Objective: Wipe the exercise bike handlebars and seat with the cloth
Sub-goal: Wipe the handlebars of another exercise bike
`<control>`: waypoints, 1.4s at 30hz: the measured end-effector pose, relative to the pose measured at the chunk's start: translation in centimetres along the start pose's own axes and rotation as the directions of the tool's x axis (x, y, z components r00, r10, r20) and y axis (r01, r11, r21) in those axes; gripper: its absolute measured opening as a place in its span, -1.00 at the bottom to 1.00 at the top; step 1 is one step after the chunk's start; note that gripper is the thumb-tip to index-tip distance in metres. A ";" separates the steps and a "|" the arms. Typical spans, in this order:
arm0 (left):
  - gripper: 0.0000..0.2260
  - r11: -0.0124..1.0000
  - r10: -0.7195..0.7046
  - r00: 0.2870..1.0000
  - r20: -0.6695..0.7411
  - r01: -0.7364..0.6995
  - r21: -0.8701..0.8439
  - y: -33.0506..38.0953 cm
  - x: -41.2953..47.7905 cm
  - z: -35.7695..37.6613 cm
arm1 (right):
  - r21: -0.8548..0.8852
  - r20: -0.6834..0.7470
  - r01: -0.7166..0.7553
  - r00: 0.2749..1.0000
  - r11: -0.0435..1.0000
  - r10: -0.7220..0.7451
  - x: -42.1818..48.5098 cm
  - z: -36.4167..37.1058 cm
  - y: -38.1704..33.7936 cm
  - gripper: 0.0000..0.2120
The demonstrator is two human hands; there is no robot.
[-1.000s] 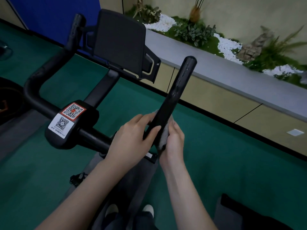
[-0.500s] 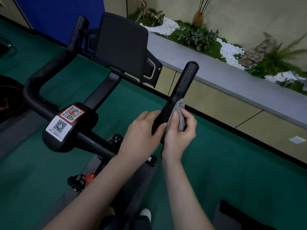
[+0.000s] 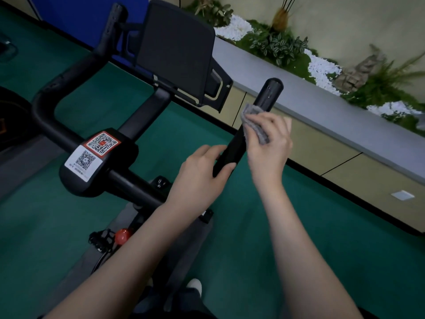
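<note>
Right hand (image 3: 269, 143) pinched the grey cloth (image 3: 254, 122) against the handlebar grip (image 3: 268, 95), just below its capped tip; the grip's long axis ran up and away from it. Left hand (image 3: 202, 178) clasped the grip's lower end, farther from the tip.

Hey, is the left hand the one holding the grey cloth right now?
No, the right hand holds the grey cloth against the right handlebar grip, while the left hand grips that bar lower down.
</note>
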State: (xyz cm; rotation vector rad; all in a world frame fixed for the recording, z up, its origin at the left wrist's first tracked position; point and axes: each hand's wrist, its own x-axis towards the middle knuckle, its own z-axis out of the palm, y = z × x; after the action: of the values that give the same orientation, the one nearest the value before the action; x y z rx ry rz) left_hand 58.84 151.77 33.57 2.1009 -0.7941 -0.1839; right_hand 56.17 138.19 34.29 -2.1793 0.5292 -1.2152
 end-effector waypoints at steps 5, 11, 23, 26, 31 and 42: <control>-0.66 1.000 -0.010 1.000 0.009 0.010 -0.002 0.1 0.1 -0.1 | 0.010 0.254 0.077 0.964 0.997 -0.077 -0.3 -1.3 -0.1 -0.93; -0.66 1.000 -0.018 1.000 0.025 0.018 0.016 0.0 0.2 -0.2 | -0.082 0.492 0.416 0.807 0.906 -0.326 2.8 -2.0 -0.4 -0.91; -0.63 1.000 -0.015 0.999 0.047 0.015 -0.009 -0.1 0.3 -0.4 | -0.191 0.751 0.719 0.545 0.668 -0.372 8.6 -1.7 -0.8 -0.89; -0.64 1.000 -0.021 0.999 0.048 0.021 -0.007 0.0 0.3 -0.5 | -0.082 0.862 0.781 0.367 0.619 -0.350 7.7 -1.0 -1.4 -0.90; -0.65 1.000 -0.027 0.998 0.054 0.027 -0.005 -0.2 0.3 -0.4 | -0.187 0.892 0.771 0.393 0.609 -0.223 10.2 -0.8 -2.1 -0.83; -0.63 1.000 -0.019 0.998 0.055 0.020 -0.021 -0.3 0.2 -0.3 | -0.084 0.982 0.660 0.184 0.746 -0.052 10.8 0.0 -3.6 -0.87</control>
State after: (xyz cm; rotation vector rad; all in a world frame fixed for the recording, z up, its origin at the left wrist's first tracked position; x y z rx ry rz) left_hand 59.27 152.01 33.57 2.0921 -0.8005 -0.2600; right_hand 61.83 134.52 43.42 -3.0840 -0.3480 0.4105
